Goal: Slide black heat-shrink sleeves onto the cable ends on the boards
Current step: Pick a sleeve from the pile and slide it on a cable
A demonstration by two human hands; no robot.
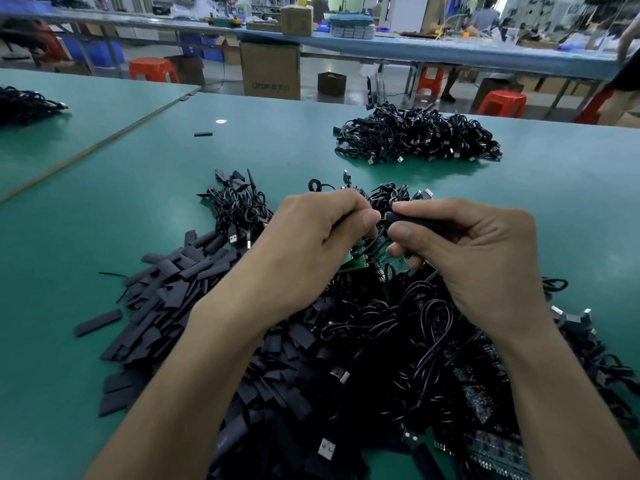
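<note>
The right hand pinches a black sleeve between thumb and forefinger. The sleeve's end points at the left hand, whose curled fingers pinch a cable end just beside it. Both are held above the green boards. A sleeve pile lies left of the boards.

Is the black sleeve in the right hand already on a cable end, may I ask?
Cannot tell: the sleeve meets the left hand at its fingertips, which hide what they pinch.
</note>
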